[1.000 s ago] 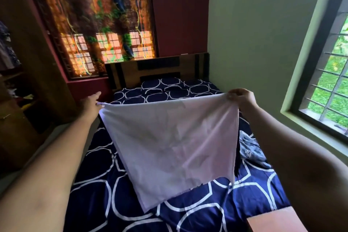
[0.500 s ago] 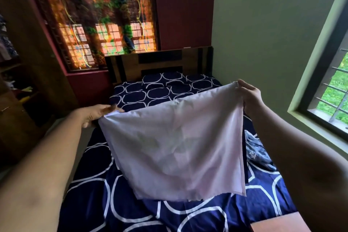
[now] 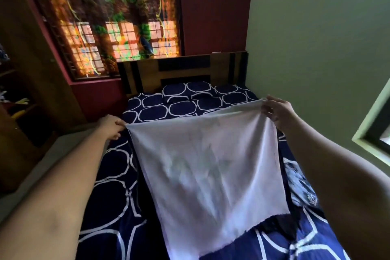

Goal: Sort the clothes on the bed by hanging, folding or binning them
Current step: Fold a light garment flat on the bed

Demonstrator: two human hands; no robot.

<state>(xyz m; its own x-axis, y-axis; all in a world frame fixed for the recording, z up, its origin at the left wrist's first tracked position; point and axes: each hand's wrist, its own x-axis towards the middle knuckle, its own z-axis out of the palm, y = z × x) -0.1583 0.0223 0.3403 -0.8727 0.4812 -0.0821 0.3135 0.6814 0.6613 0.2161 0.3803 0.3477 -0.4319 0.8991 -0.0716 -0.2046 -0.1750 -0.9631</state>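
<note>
A thin white cloth (image 3: 206, 167) hangs spread out above the bed (image 3: 111, 175), which has a navy cover with white ring shapes. My left hand (image 3: 110, 125) pinches its upper left corner. My right hand (image 3: 276, 112) pinches its upper right corner. The cloth's lower edge trails down toward the near end of the bed. A crumpled blue-grey patterned garment (image 3: 299, 183) lies on the bed's right side, partly hidden behind the cloth and my right arm.
A pillow (image 3: 187, 91) in the same navy cover lies below the wooden headboard (image 3: 183, 69). An open wooden wardrobe (image 3: 19, 99) stands to the left. A curtained window (image 3: 118, 27) fills the far wall, and a green wall with a window frame (image 3: 377, 133) runs along the right.
Both hands have carried the spread cloth lower and further out over the bed. Its lower edge now hangs nearer the mattress.
</note>
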